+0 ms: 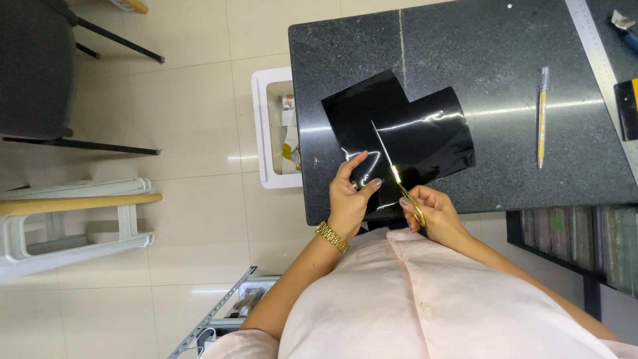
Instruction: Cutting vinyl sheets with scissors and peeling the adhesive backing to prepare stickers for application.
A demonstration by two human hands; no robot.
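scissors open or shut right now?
Open. The scissors in the right hand show blades parted in a narrow V over the black sheet.

A: Lighting, general: bright, even, indoor; pale floor tiles (193, 133) evenly lit, faint reflection streaks.

B: Glare?

A: White streaks on the glossy black sheet (425, 133); a thin bright line across the dark stone tabletop (505, 60).

B: Shadows?

A: Soft, short, under the chair (40, 66) and stool (73, 219).

B: Sharpness?

A: Centre crisp. Wide-angle bending at edges; pink shirt (425, 306) slightly soft, close to lens.
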